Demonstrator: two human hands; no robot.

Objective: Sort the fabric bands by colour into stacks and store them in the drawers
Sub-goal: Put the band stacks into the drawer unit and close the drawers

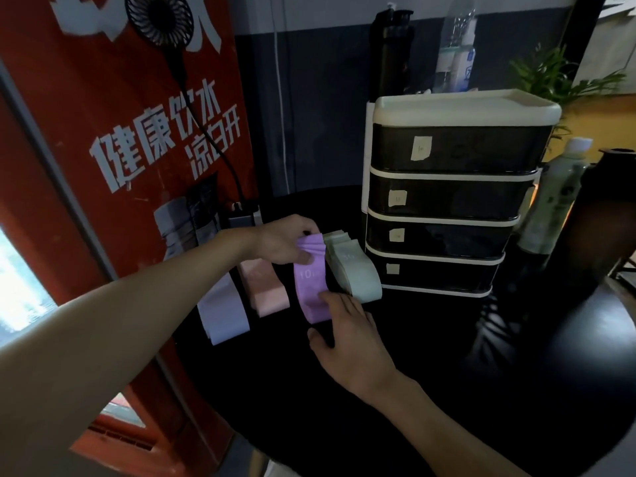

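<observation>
Four stacks of bands are laid side by side on the black table (378, 390) at the centre of the frame: a white stack (223, 311), a pink stack (265, 287), a purple stack (311, 287) and a pale green stack (354, 270). The purple stack's long axis runs up and down the frame, away from the person. Its far end is pinched and bunched by the left hand (285, 241); its near end is touched by the relaxed fingers of the right hand (347, 330), which grasps nothing. The drawer unit (447, 201) stands right of centre, just past the green stack, with all four drawers seen closed. The right hand is judged nearer to it, so a drawer would probably be opened from that side.
</observation>
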